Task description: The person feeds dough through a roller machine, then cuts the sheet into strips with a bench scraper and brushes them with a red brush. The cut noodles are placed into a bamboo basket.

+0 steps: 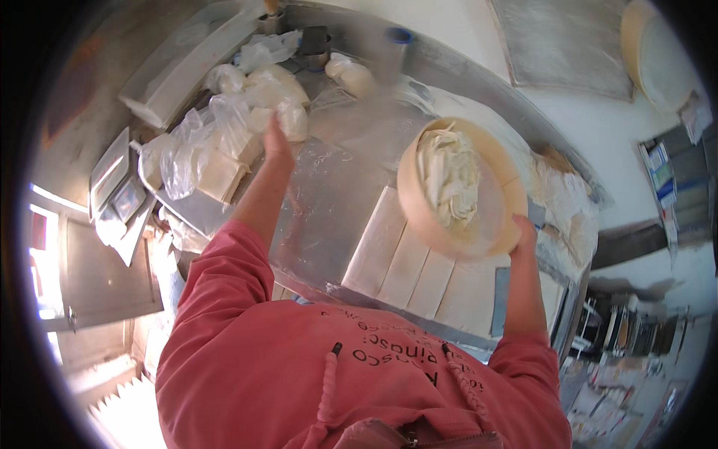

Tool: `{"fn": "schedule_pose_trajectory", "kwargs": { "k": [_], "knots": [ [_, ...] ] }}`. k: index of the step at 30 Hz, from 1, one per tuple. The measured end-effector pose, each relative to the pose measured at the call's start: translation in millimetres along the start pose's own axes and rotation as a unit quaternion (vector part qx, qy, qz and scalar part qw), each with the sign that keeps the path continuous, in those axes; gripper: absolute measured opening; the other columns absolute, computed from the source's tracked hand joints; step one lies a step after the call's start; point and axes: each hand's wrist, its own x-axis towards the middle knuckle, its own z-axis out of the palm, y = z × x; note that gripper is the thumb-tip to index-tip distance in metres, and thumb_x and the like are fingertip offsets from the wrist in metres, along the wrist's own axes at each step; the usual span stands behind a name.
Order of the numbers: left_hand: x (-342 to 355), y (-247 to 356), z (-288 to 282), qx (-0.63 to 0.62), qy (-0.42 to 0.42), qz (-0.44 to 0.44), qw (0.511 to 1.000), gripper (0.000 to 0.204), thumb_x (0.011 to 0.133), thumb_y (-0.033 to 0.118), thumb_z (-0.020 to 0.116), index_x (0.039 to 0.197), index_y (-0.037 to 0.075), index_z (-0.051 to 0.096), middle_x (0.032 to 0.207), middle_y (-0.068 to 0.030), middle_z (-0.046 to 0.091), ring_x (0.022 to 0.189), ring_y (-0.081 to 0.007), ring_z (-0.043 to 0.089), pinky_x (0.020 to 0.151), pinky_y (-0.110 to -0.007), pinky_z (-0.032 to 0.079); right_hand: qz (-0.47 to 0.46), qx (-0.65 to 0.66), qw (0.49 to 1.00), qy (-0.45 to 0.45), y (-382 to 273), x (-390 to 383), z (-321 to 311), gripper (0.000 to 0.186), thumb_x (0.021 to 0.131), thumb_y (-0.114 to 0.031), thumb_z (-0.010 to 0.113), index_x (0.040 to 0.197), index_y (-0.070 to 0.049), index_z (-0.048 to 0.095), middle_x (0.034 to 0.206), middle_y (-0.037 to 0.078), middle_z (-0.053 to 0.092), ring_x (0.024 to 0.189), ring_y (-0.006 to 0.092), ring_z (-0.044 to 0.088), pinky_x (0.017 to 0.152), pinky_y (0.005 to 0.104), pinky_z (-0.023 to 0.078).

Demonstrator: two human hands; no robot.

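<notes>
My right hand [526,233] grips the rim of a round wooden-rimmed sieve [407,182], which it holds tilted over the right part of the worktable. Inside the sieve lies a heap of pale, folded dough strips [449,176]. My left hand [277,140] is raised at the left, its fingers stretched out and slightly blurred, with nothing seen in it. It is next to clear plastic bags [183,161] with pale contents. Below the sieve, several flat, pale rectangular dough sheets [387,254] lie side by side, partly covered by it.
A metal worktable [314,213] dusted with flour spreads before me. At the far left stands a long translucent plastic bin [168,78], with a scale-like device [123,196] nearer. Floury cloth [568,202] lies along the right edge. Another round sieve [658,60] is at the upper right.
</notes>
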Motion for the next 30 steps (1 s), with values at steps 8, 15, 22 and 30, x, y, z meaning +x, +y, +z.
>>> {"fn": "schedule_pose_trajectory", "kwargs": {
  "k": [8, 15, 22, 30],
  "knots": [
    [50, 32, -42, 0.059, -0.125, -0.039, 0.99, 0.07, 0.085, 0.059, 0.041, 0.133, 0.008, 0.039, 0.137, -0.0083, 0.04, 0.12, -0.025, 0.042, 0.099, -0.047, 0.032, 0.007, 0.026, 0.998, 0.054, 14, -63, 79, 0.036, 0.071, -0.026, 0.059, 0.101, -0.006, 0.057, 0.09, 0.014, 0.059, 0.08, 0.0294, 0.06, 0.067, 0.0415, 0.049],
    [20, 56, -1, 0.081, -0.261, -0.042, 0.961, 0.072, 0.085, 0.057, 0.044, 0.135, 0.006, 0.035, 0.132, -0.0115, 0.045, 0.12, -0.0275, 0.043, 0.104, -0.044, 0.025, 0.0, -0.001, 0.983, 0.181, 47, -60, 82, 0.033, 0.077, -0.021, 0.051, 0.103, -0.001, 0.052, 0.088, 0.015, 0.059, 0.081, 0.0298, 0.06, 0.067, 0.0446, 0.051],
    [22, 42, -6, -0.02, -0.189, -0.198, 0.962, 0.062, 0.084, 0.045, 0.052, 0.132, 0.009, 0.038, 0.124, -0.0104, 0.049, 0.11, -0.0226, 0.048, 0.094, -0.038, 0.035, -0.017, 0.06, 0.981, 0.183, 52, -82, 107, 0.025, 0.071, -0.015, 0.057, 0.093, -0.003, 0.053, 0.087, 0.013, 0.055, 0.072, 0.0279, 0.06, 0.055, 0.0448, 0.052],
    [10, 13, -17, 0.135, -0.349, 0.066, 0.925, 0.044, 0.079, 0.025, 0.052, 0.116, 0.004, 0.05, 0.101, -0.0061, 0.056, 0.084, -0.0161, 0.056, 0.067, -0.03, 0.045, -0.095, 0.07, 0.966, 0.231, 55, -96, 140, 0.037, 0.073, -0.013, 0.057, 0.107, -0.002, 0.051, 0.084, 0.009, 0.053, 0.067, 0.0244, 0.058, 0.047, 0.0369, 0.048]
  ]
}}
